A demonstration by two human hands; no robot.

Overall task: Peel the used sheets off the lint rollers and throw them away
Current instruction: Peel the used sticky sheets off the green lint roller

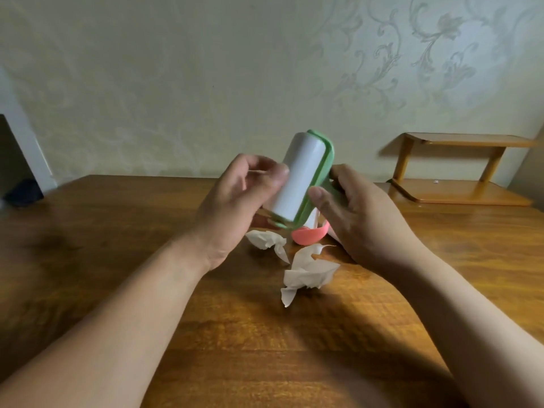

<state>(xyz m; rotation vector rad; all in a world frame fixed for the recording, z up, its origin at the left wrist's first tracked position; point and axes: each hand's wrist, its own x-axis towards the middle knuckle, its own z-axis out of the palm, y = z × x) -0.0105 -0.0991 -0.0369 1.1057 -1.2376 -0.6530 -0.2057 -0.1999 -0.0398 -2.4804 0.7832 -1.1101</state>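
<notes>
A green lint roller with a white roll is held tilted above the wooden table. My right hand grips its green handle and frame from the right. My left hand is on the roll's left side, thumb pressed on the white sheet and fingers curled behind it. Under the hands lies a pink lint roller, mostly hidden. Two crumpled white sheets lie on the table: one below my left hand, a larger one nearer me.
A low wooden two-tier shelf stands at the back right against the patterned wall. A dark object sits at the table's far left edge.
</notes>
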